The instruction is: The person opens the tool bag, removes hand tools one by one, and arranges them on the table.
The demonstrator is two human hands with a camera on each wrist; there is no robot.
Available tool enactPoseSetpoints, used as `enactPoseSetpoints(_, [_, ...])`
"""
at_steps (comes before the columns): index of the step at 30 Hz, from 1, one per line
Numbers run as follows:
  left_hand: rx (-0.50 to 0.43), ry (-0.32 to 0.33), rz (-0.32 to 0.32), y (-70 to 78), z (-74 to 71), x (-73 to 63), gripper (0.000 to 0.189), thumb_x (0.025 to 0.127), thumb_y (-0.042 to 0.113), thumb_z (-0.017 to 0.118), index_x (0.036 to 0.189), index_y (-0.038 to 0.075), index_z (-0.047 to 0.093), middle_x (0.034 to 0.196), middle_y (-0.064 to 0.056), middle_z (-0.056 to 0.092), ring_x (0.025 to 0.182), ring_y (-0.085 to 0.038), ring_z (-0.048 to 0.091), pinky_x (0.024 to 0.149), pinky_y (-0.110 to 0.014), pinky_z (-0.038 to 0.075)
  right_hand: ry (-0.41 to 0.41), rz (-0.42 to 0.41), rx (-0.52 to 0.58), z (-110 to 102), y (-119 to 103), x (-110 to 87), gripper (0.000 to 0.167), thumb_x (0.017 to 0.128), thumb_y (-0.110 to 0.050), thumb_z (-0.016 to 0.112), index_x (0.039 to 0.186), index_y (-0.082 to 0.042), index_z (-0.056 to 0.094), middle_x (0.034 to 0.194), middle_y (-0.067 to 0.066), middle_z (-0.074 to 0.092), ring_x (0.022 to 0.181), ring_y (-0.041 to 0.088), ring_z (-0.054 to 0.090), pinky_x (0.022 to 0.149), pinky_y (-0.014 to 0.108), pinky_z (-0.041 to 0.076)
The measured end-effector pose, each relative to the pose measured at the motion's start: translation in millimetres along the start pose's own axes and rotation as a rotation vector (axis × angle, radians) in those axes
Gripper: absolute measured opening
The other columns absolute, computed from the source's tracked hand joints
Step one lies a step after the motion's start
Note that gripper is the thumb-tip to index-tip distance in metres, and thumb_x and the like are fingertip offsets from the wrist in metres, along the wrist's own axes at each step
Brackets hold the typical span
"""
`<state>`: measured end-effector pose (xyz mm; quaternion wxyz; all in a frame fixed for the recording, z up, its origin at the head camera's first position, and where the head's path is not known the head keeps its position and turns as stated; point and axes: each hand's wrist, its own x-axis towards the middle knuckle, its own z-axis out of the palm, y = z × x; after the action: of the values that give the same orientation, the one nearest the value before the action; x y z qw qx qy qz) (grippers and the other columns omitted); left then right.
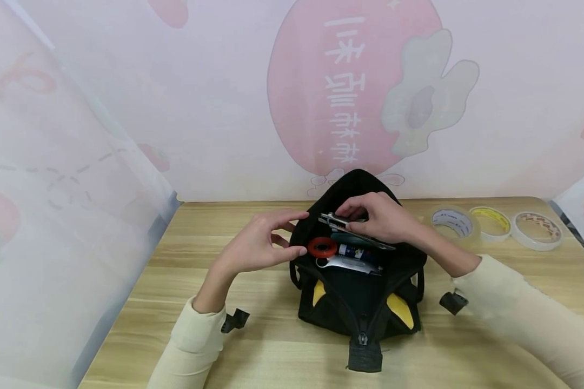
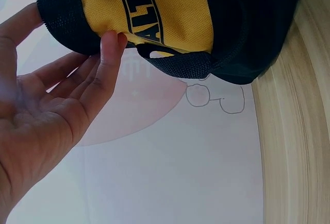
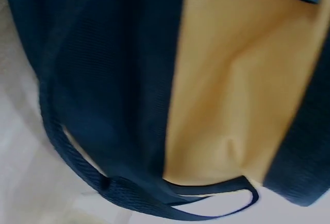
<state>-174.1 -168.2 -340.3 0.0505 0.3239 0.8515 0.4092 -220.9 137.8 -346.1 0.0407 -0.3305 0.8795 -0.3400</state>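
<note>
A black and yellow tool bag stands unzipped on the table, its mouth gaping. My left hand is at the left rim, with its fingers fairly straight and fingertips touching the fabric; in the left wrist view the hand is against the bag's end. Inside the mouth, my right hand pinches a slim silver metal tool, partly hidden by the fingers. Below it in the bag lie an orange-red ring-shaped item, a dark blue tube and a silver wrench. The right wrist view shows only the bag's yellow panel.
Three tape rolls stand to the right of the bag: a tan roll, one with a yellow core and a white one. A printed pink cloth hangs behind the wooden table. The bag's zip end extends toward me.
</note>
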Motion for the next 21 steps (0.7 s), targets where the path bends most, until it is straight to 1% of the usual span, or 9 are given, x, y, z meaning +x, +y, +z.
enactPoseSetpoints(3, [-0.001,0.001,0.002,0.2,0.1,0.0,0.066,0.092,0.012,0.084,0.153,0.005,0.059,0.152,-0.012,0.065,0.118,-0.027,0.074,0.088,-0.03,0.067,-0.025,-0.012,0.014,-9,-7,-3.0,0.027,0.098,-0.005,0.075,0.124,-0.008,0.078,0.112,0.005,0.081,0.102,0.019,0.075,0.085,0.04,0.062])
enactPoseSetpoints(6, [0.004,-0.001,0.003,-0.5,0.3,0.3,0.066,0.092,0.012,0.084,0.153,0.005,0.059,0.152,-0.012,0.064,0.119,-0.027,0.074,0.089,-0.03,0.067,-0.05,-0.005,0.028,-20,-14,-7.3,0.028,0.098,-0.005,0.074,0.127,-0.008,0.077,0.116,0.005,0.08,0.099,0.016,0.075,0.082,0.033,0.061])
enactPoseSetpoints(9, [0.009,-0.001,0.004,-1.6,0.2,0.4,0.066,0.092,0.013,0.084,0.153,0.006,0.059,0.152,-0.012,0.064,0.119,-0.027,0.074,0.089,-0.03,0.067,-0.056,-0.005,0.039,-33,-21,-12.1,0.029,0.099,-0.006,0.074,0.128,-0.009,0.076,0.12,0.005,0.08,0.098,0.014,0.074,0.081,0.032,0.062])
enactPoseSetpoints(12, [0.01,0.001,0.007,-2.4,0.2,0.5,0.066,0.092,0.012,0.084,0.153,0.005,0.059,0.153,-0.012,0.064,0.119,-0.027,0.074,0.089,-0.031,0.067,-0.045,-0.006,0.038,-47,-26,-19.0,0.028,0.1,-0.007,0.074,0.129,-0.01,0.076,0.12,0.004,0.079,0.097,0.014,0.074,0.084,0.033,0.062])
enactPoseSetpoints(15, [0.013,0.005,0.007,-2.9,-0.2,0.2,0.066,0.092,0.013,0.084,0.153,0.005,0.059,0.153,-0.012,0.063,0.119,-0.027,0.074,0.089,-0.031,0.067,-0.022,-0.002,0.038,-62,-30,-28.2,0.028,0.101,-0.009,0.074,0.128,-0.011,0.077,0.12,0.003,0.079,0.098,0.013,0.072,0.088,0.032,0.062])
enactPoseSetpoints(18, [0.015,0.007,0.008,-3.7,-0.5,0.2,0.066,0.092,0.013,0.084,0.152,0.006,0.059,0.153,-0.012,0.063,0.118,-0.027,0.074,0.089,-0.032,0.067,-0.003,0.022,0.054,-75,-29,-39.1,0.03,0.101,-0.01,0.075,0.131,-0.011,0.076,0.12,0.003,0.08,0.101,0.011,0.072,0.09,0.029,0.063])
enactPoseSetpoints(21, [0.021,0.007,0.007,-4.0,-0.9,0.0,0.066,0.092,0.013,0.084,0.152,0.006,0.059,0.153,-0.012,0.064,0.118,-0.027,0.074,0.089,-0.032,0.067,0.018,0.056,0.051,-85,-25,-50.7,0.031,0.101,-0.01,0.075,0.132,-0.012,0.076,0.119,0.003,0.08,0.104,0.007,0.072,0.092,0.026,0.063])
